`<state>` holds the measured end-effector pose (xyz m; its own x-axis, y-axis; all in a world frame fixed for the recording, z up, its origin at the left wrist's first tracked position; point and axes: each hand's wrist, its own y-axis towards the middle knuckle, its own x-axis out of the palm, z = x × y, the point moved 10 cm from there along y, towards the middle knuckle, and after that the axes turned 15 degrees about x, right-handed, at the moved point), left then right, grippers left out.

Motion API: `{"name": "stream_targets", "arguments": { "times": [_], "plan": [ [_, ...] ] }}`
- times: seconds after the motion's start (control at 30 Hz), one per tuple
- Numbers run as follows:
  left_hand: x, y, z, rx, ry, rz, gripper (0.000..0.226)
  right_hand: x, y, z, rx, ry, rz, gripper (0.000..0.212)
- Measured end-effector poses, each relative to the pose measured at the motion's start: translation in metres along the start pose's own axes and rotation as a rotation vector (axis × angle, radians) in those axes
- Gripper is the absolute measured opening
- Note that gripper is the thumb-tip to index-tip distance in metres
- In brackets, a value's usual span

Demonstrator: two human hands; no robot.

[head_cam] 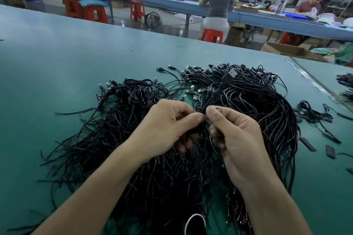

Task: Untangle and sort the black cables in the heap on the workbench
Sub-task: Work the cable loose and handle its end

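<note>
Step in hand: I'm freeing one cable (221, 84) from the heap (124, 129).
Left grip (168, 129) and right grip (236, 135) both pinch it mid-frame above the tabletop (57, 63); next, I reckon, a gentle pull clear.

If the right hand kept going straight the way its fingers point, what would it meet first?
The right hand points left, so it would first meet the thumb of the left hand, nearly touching it where both pinch one raised cable. Depth looks matched, but one view cannot confirm.
</note>
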<state>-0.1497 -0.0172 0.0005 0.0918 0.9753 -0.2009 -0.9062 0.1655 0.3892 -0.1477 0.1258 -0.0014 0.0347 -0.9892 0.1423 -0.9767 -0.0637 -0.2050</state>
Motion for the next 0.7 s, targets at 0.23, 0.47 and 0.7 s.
{"name": "stream_targets", "arguments": {
  "times": [0.23, 0.47, 0.7],
  "plan": [
    [-0.075, -0.003, -0.043, -0.126, 0.076, 0.455, 0.011, -0.034, 0.003, -0.015, -0.188, -0.719, 0.368, 0.014],
    [-0.1, -0.007, -0.075, -0.256, -0.193, 0.724, 0.038, -0.031, 0.014, 0.017, -0.002, -1.347, 0.486, 0.042],
    [-0.094, -0.02, -0.073, -0.227, -0.065, 0.757, 0.019, -0.034, 0.03, 0.012, 0.0, -1.39, 0.56, 0.044]
  ]
}}
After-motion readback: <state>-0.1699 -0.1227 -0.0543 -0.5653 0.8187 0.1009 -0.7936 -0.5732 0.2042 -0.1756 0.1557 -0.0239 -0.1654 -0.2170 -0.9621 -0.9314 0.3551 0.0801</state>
